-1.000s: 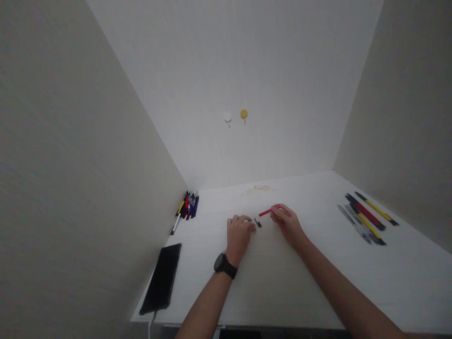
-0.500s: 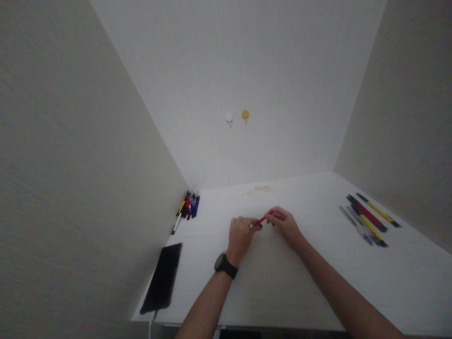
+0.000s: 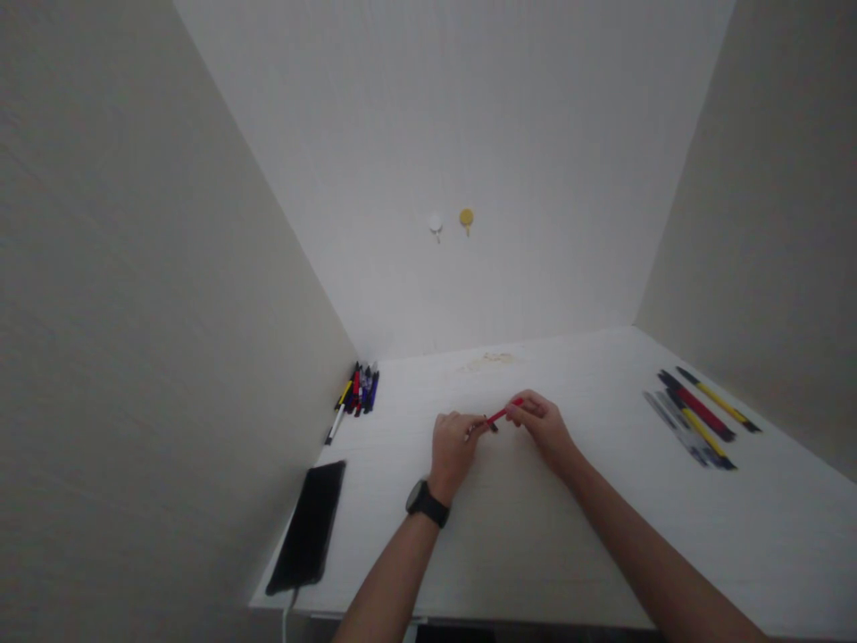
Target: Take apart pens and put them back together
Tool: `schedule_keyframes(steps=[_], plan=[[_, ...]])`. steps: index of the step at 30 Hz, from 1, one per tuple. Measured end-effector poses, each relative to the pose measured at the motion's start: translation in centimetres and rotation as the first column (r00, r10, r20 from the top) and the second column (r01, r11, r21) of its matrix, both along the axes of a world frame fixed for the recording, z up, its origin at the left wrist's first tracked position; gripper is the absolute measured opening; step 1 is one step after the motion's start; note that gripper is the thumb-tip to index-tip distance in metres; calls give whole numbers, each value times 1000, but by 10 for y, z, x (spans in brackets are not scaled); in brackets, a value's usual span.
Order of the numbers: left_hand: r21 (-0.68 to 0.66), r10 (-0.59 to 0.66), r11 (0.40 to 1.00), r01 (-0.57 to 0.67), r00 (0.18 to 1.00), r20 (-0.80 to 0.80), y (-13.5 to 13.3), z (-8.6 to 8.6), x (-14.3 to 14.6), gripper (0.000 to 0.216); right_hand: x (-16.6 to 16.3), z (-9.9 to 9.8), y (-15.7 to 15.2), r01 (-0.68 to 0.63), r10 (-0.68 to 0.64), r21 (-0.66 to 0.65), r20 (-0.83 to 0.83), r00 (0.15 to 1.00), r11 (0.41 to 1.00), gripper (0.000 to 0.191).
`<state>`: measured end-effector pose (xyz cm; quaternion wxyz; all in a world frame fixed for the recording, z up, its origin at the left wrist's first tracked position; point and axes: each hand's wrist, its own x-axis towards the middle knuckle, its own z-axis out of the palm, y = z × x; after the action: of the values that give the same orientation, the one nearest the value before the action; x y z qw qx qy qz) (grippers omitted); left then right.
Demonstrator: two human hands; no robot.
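A slim red pen (image 3: 499, 415) is held between my two hands, low over the middle of the white table. My left hand (image 3: 455, 446), with a black watch (image 3: 427, 503) on its wrist, pinches the pen's lower left end. A small dark piece (image 3: 494, 427) sticks out by those fingertips; I cannot tell whether it is joined to the pen. My right hand (image 3: 541, 429) has thumb and fingers closed on the upper right end, hiding part of it.
Pens in several colours (image 3: 361, 388) lie bunched against the left wall. Nearer stands a black phone (image 3: 306, 529), lying flat, with a white cable (image 3: 287, 616). Red, yellow and grey pen-like pieces (image 3: 700, 411) lie at right. Two small hooks (image 3: 467, 217) are on the back wall.
The fingers of both hands have shifted slightly on the red pen, and a little more of its red length shows. Everything else on the table stays where it was.
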<state>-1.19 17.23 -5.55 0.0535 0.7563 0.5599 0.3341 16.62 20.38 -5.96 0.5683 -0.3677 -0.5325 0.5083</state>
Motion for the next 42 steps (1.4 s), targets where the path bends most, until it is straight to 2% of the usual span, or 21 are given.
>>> schedule_keyframes(steps=[4,6,8,10,12,16,19,21,26,37,40,42], plan=[[48,145,988,-147,989,28,2,-3,-2,20,3,-4,4,137,-138,24,25,990,990,20],[47,190,980,-193,980,64,3,-4,-4,20,4,-7,5,233,-241,72,143,960,970,17],[45,215,974,-221,970,112,3,-3,-5,23,4,-10,5,286,-328,171,340,881,943,14],[51,233,969,-242,961,147,3,-1,-7,28,4,-14,5,259,-369,272,526,766,927,10],[61,244,965,-255,960,137,2,1,-8,28,3,-17,4,181,-355,322,644,677,929,6],[64,231,971,-231,973,4,0,5,-11,22,2,-21,3,62,-300,319,783,545,946,23],[61,203,979,-196,970,-136,-1,4,-14,20,1,-21,3,30,-297,316,850,435,948,33],[63,194,981,-184,956,-222,-1,2,-15,19,1,-21,2,8,-297,320,870,394,947,36],[30,143,989,-142,924,-355,-1,0,-17,14,0,-21,4,-10,-285,312,883,373,950,39],[-43,114,988,-151,879,-463,-1,1,-19,14,-1,-15,1,4,-279,300,883,379,954,36],[-18,132,987,-158,877,-462,-2,3,-19,14,-1,-15,2,12,-280,301,871,403,954,32],[40,195,979,-198,876,-442,-2,7,-21,20,0,-15,4,24,-271,292,850,451,956,30]])
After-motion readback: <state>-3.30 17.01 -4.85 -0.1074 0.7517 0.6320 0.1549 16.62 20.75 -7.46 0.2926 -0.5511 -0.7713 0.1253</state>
